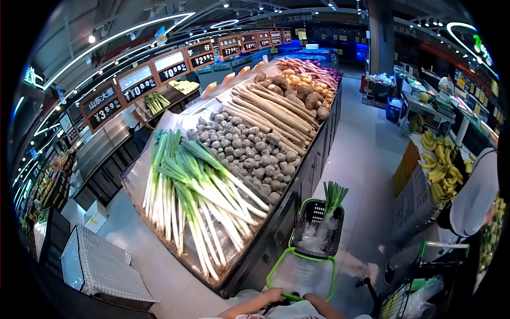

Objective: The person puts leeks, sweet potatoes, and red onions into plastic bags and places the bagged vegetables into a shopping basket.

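Observation:
Both of my hands are at the bottom edge of the view, on the near green bar of a shopping cart (pixel 333 268). My left hand (pixel 273 294) is closed round the left part of this handle. My right hand (pixel 313 299) is closed at its right part, with the fingers partly hidden. A black basket (pixel 339 239) sits at the cart's front. In it lie a clear plastic bag (pixel 314 238) and a bunch of green leafy stalks (pixel 334 198) that stick up past the rim.
Left of the cart, a produce stand holds leeks (pixel 199 196), round taro (pixel 249 151) and long yams (pixel 276 114). A tiled aisle (pixel 353 175) runs ahead. On the right are bananas (pixel 443 165), a person in a light top (pixel 474 194) and another cart (pixel 401 297).

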`<state>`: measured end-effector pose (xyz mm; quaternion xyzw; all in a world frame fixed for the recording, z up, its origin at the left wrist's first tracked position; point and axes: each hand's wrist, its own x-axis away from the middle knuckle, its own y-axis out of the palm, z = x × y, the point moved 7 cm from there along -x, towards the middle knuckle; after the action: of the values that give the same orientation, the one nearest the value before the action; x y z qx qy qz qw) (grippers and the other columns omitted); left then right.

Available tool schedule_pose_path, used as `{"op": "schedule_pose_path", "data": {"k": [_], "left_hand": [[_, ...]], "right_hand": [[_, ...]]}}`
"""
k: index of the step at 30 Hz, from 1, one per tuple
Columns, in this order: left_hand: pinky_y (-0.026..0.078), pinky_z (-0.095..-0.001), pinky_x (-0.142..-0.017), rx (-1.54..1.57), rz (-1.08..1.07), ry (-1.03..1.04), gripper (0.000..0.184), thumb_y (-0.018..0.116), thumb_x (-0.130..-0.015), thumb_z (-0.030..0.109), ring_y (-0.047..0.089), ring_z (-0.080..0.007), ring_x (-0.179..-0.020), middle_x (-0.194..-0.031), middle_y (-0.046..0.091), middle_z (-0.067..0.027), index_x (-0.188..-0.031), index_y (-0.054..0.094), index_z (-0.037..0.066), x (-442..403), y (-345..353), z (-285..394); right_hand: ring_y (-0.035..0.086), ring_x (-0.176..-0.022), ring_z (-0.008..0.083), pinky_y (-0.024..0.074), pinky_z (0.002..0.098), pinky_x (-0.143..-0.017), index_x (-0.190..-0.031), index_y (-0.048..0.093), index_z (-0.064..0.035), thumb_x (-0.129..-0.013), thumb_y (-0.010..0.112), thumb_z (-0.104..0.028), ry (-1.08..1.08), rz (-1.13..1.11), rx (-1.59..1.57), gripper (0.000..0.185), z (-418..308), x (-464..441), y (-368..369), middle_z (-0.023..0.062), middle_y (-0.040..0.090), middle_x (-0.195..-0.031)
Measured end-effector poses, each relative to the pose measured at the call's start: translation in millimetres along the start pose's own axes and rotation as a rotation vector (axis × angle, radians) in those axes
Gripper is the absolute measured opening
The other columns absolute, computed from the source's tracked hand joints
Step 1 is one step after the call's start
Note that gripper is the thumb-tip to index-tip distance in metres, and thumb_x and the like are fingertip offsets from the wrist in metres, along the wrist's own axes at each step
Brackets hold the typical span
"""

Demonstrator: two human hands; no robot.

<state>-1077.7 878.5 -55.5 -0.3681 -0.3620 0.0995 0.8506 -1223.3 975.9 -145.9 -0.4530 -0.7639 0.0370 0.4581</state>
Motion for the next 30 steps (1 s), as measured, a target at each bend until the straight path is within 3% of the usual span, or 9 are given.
{"op": "schedule_pose_path", "data": {"k": [3, 6, 11, 19, 24, 26, 28, 29, 30], "left_hand": [[0.048, -0.0419, -0.07, 0.031, -0.007, -0.082, 0.041, 0.059, -0.076, 0.037, 0.061, -0.034, -0.08, -0.087, 0.062, -0.0196, -0.101, 0.054, 0.005, -39, 18, -31], [0.047, -0.037, -0.064, 0.386, -0.204, -0.081, 0.047, 0.064, -0.074, 0.041, 0.061, -0.025, -0.071, -0.08, 0.063, -0.0131, -0.102, 0.055, 0.004, -66, 42, -57], [0.047, -0.0364, -0.063, 0.16, -0.317, -0.091, 0.044, 0.064, -0.073, 0.041, 0.059, -0.0228, -0.067, -0.077, 0.063, -0.0109, -0.097, 0.061, 0.004, -153, 34, -84], [0.046, -0.0372, -0.061, 0.402, -0.398, -0.001, 0.031, 0.062, -0.077, 0.034, 0.059, -0.0228, -0.065, -0.07, 0.063, -0.0104, -0.079, 0.066, 0.004, -257, -66, -70], [0.046, -0.0384, -0.062, 0.339, -0.26, -0.126, 0.041, 0.05, -0.084, 0.04, 0.059, -0.0229, -0.059, -0.063, 0.062, -0.0095, -0.067, 0.066, 0.006, -309, -95, -101], [0.046, -0.0383, -0.063, 0.379, -0.2, -0.159, 0.041, 0.045, -0.086, 0.043, 0.06, -0.0233, -0.063, -0.067, 0.063, -0.008, -0.079, 0.063, 0.007, -317, -118, -102], [0.046, -0.0385, -0.062, 0.322, -0.052, -0.151, 0.038, 0.042, -0.088, 0.041, 0.061, -0.0253, -0.065, -0.072, 0.063, -0.009, -0.095, 0.057, 0.007, -311, -166, -85], [0.046, -0.0385, -0.062, 0.303, -0.06, -0.153, 0.038, 0.042, -0.088, 0.041, 0.061, -0.0253, -0.065, -0.072, 0.063, -0.009, -0.095, 0.057, 0.007, -318, -166, -89], [0.046, -0.0397, -0.068, 0.345, -0.08, -0.16, 0.04, 0.041, -0.088, 0.042, 0.06, -0.0296, -0.075, -0.08, 0.063, -0.0136, -0.094, 0.057, 0.005, -324, -168, -90]], "right_hand": [[0.061, -0.092, 0.0335, 0.0477, 0.0401, -0.078, -0.091, 0.067, -0.008, -0.073, 0.057, -0.033, -0.029, -0.051, -0.011, 0.032, 8, -27, -8, 0.0181, 0.063, -0.098], [0.061, -0.092, 0.0336, 0.0477, 0.0401, -0.078, -0.091, 0.067, -0.0079, -0.073, 0.056, -0.033, -0.004, -0.06, -0.017, 0.032, 25, -35, -34, 0.0182, 0.063, -0.098], [0.061, -0.091, 0.0337, 0.0476, 0.04, -0.078, -0.09, 0.067, -0.0078, -0.073, 0.056, -0.032, 0.137, -0.044, -0.006, 0.032, 81, -44, -74, 0.0184, 0.063, -0.097], [0.061, -0.091, 0.0339, 0.0475, 0.04, -0.078, -0.09, 0.067, -0.0076, -0.074, 0.055, -0.032, 0.24, -0.027, 0.075, 0.032, 117, -93, -204, 0.0188, 0.063, -0.097], [0.061, -0.091, 0.0341, 0.0475, 0.0399, -0.078, -0.09, 0.067, -0.0075, -0.075, 0.054, -0.031, 0.121, -0.128, 0.19, 0.031, 107, -150, -246, 0.019, 0.063, -0.096], [0.061, -0.091, 0.0341, 0.0474, 0.0399, -0.078, -0.09, 0.067, -0.0075, -0.075, 0.054, -0.031, 0.034, -0.206, 0.273, 0.031, 102, -188, -240, 0.0191, 0.062, -0.096], [0.061, -0.089, 0.0345, 0.0472, 0.0398, -0.077, -0.089, 0.067, -0.0066, -0.077, 0.052, -0.028, 0.177, -0.099, 0.016, 0.029, 19, -122, -330, 0.0198, 0.062, -0.095], [0.061, -0.09, 0.0343, 0.047, 0.0401, -0.077, -0.09, 0.066, -0.0057, -0.077, 0.052, -0.026, 0.216, -0.04, -0.175, 0.028, 9, -112, -356, 0.0199, 0.062, -0.095], [0.061, -0.085, 0.0295, 0.0457, 0.0377, -0.074, -0.094, 0.064, -0.0044, -0.077, 0.053, -0.026, 0.198, -0.169, -0.052, 0.03, 34, -138, -337, 0.018, 0.063, -0.092]]}}
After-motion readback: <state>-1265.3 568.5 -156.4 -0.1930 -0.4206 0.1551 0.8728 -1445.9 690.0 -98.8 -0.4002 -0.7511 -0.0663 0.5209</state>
